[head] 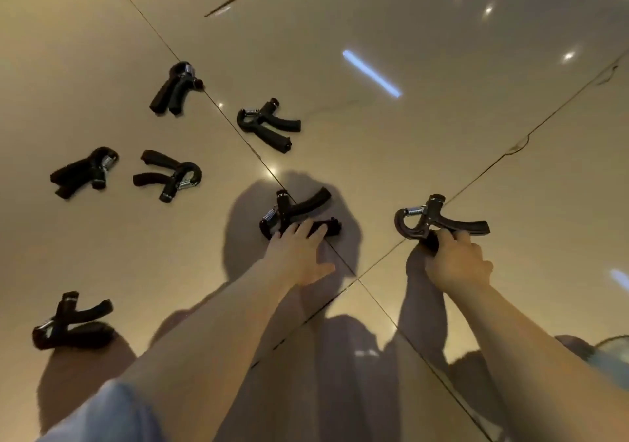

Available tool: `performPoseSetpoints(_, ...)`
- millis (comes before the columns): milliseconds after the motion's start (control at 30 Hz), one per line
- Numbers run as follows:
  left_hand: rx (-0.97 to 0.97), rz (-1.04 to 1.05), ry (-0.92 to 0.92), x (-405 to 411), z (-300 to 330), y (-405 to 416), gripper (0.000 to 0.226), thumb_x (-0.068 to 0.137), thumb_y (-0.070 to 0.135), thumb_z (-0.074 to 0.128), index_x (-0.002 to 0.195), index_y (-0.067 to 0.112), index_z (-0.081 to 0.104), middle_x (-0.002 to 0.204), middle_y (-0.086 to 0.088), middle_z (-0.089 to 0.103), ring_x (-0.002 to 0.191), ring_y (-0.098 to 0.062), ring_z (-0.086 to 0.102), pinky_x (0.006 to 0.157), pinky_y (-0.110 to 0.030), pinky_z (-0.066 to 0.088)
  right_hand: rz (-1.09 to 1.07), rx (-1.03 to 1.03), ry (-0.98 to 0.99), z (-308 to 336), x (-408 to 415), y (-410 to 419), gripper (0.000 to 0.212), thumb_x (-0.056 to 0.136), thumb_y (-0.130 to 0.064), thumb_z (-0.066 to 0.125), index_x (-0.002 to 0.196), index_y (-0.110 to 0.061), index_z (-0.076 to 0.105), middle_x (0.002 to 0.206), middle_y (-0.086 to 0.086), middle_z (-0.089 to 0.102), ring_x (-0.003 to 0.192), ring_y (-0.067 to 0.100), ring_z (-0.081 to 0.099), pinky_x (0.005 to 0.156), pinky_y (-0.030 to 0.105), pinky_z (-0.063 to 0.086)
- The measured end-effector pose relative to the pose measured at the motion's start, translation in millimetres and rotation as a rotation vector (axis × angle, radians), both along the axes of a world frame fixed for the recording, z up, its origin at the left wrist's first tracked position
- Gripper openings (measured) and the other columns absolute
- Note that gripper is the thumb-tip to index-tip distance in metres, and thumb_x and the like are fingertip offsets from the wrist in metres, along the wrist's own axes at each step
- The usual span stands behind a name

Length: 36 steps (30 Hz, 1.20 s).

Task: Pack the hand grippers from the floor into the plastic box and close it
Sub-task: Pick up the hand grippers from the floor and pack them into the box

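Seven hand grippers are seen on or just above the tiled floor [408, 33], so the packing is judged to be at an early stage; the plastic box is not clearly shown, though a pale rim [612, 346] at four o'clock may belong to it. One gripper [439, 220] at three o'clock is held by its lower handle in the curled fingers of the right hand [459, 261]. A second gripper [296, 213], near centre, is covered on its lower handle by the left hand [299, 251], fingers bent over it. Five others lie untouched from eight to eleven o'clock.
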<state>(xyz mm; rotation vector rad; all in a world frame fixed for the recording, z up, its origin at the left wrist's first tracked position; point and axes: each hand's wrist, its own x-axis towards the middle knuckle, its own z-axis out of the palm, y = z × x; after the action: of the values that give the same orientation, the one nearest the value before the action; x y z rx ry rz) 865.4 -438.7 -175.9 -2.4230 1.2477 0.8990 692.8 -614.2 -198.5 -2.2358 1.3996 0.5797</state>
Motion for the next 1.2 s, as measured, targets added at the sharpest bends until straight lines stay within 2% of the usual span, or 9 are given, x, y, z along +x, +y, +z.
performPoseSetpoints(167, -0.019, 0.092, 0.008, -25.7, -12.7, 13.2, 0.093, 0.082, 0.063, 0.050, 0.149, 0.028, -0.006, 0.157, -0.002, -0.009, 0.144, -0.028, -0.007, 0.116, -0.050, 0.005, -0.005, -0.141, -0.065, -13.7, -9.8, 34.4, 0.039, 0.084, -0.007, 0.046, 0.121, -0.019, 0.048, 0.129, 0.011, 0.041, 0.119, 0.033, 0.038, 0.098, 0.048, 0.028)
performPoseSetpoints(400, 0.052, 0.080, 0.091, -78.8, -3.2, 68.9, 0.093, 0.083, 0.061, 0.050, 0.147, 0.031, -0.010, 0.157, 0.000, -0.014, 0.144, -0.025, -0.012, 0.115, -0.054, -0.002, 0.121, -0.091, -0.053, -12.4, -37.5, 115.6, 0.057, 0.084, -0.018, 0.051, 0.139, -0.024, 0.036, 0.143, 0.013, 0.030, 0.130, 0.033, 0.030, 0.106, 0.046, 0.022)
performPoseSetpoints(533, 0.078, 0.103, 0.137, -111.6, 2.8, 109.7, 0.092, 0.084, 0.057, 0.051, 0.147, 0.032, -0.010, 0.156, 0.001, -0.017, 0.143, -0.025, -0.015, 0.114, -0.056, -0.004, 0.162, -0.065, -0.088, -6.4, -66.3, 159.3, 0.054, 0.080, -0.019, 0.062, 0.133, -0.021, 0.048, 0.135, 0.017, 0.044, 0.122, 0.038, 0.043, 0.100, 0.049, 0.030)
performPoseSetpoints(633, 0.107, 0.079, 0.142, -132.9, 9.0, 137.7, 0.090, 0.085, 0.056, 0.049, 0.148, 0.032, -0.010, 0.156, 0.000, -0.016, 0.143, -0.025, -0.014, 0.113, -0.054, -0.003, 0.261, -0.030, 0.029, 2.8, -84.5, 172.4, 0.050, 0.089, -0.025, 0.046, 0.138, -0.030, 0.035, 0.140, 0.007, 0.032, 0.129, 0.028, 0.031, 0.107, 0.047, 0.016)
performPoseSetpoints(700, 0.094, 0.036, 0.102, -138.0, 10.2, 148.2, 0.085, 0.086, 0.055, 0.047, 0.149, 0.030, -0.006, 0.157, -0.001, -0.009, 0.144, -0.027, -0.006, 0.114, -0.053, 0.000, 0.294, -0.052, 0.029, 8.0, -89.0, 167.6, 0.045, 0.090, -0.023, 0.042, 0.134, -0.030, 0.037, 0.138, 0.005, 0.031, 0.129, 0.027, 0.029, 0.108, 0.050, 0.014)
performPoseSetpoints(767, -0.018, -0.009, 0.032, -133.3, 10.9, 152.9, 0.073, 0.087, 0.047, 0.048, 0.148, 0.026, 0.014, 0.154, -0.007, 0.016, 0.140, -0.031, 0.021, 0.113, -0.050, 0.015, 0.315, -0.105, 0.035, 12.6, -91.2, 161.2, 0.049, 0.086, -0.022, 0.047, 0.133, -0.028, 0.036, 0.136, 0.006, 0.032, 0.127, 0.027, 0.029, 0.108, 0.050, 0.018)
performPoseSetpoints(867, -0.190, -0.008, -0.068, -116.8, 6.9, 150.7, 0.064, 0.073, 0.035, 0.067, 0.129, 0.021, 0.041, 0.126, -0.009, 0.049, 0.110, -0.033, 0.055, 0.090, -0.047, 0.043, 0.327, -0.110, 0.066, 14.4, -91.8, 143.4, 0.074, 0.082, -0.028, 0.054, 0.144, -0.027, 0.016, 0.146, 0.007, 0.020, 0.135, 0.029, 0.018, 0.109, 0.054, 0.017)
performPoseSetpoints(1033, -0.190, -0.023, -0.050, -98.3, -9.8, 132.0, 0.079, 0.084, 0.045, 0.055, 0.148, 0.031, 0.010, 0.153, -0.002, 0.014, 0.138, -0.025, 0.023, 0.114, -0.045, 0.012, 0.496, -0.091, 0.187, 4.6, -92.5, 113.5, 0.087, 0.085, -0.028, 0.055, 0.148, -0.029, -0.005, 0.155, 0.003, -0.008, 0.143, 0.027, -0.008, 0.113, 0.054, 0.009)
performPoseSetpoints(1200, -0.207, -0.062, 0.026, -93.8, -25.4, 117.3, 0.086, 0.084, 0.050, 0.058, 0.149, 0.027, 0.006, 0.153, -0.006, 0.013, 0.138, -0.026, 0.020, 0.111, -0.039, 0.018, 0.512, -0.038, 0.229, 0.8, -93.4, 111.6, 0.083, 0.092, -0.018, 0.046, 0.147, -0.030, -0.015, 0.157, 0.003, -0.014, 0.144, 0.026, -0.010, 0.114, 0.052, 0.006)
